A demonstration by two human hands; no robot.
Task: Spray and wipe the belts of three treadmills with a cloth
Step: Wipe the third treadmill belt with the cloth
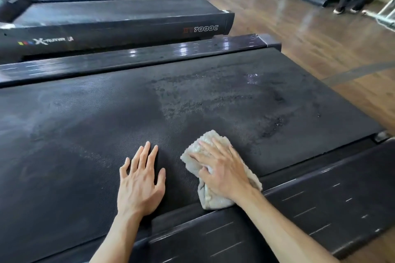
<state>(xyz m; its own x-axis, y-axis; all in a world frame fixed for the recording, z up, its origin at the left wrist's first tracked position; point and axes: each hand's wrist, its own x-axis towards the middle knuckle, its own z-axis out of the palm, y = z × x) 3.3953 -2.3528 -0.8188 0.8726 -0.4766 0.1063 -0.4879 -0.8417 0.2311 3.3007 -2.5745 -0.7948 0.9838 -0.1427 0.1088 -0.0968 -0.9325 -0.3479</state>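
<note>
I'm pressing the cloth (215, 168) flat on the near belt (192, 100) under my right hand (222, 168), fingers spread; the wet patch (271, 126), seemingly unwiped, is lying toward two o'clock, farther from my open left hand (140, 183) bracing beside it.

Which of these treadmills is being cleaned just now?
It is the nearest treadmill belt in the row. The right hand presses a beige cloth on it, and it alone shows wet spray patches.
</note>
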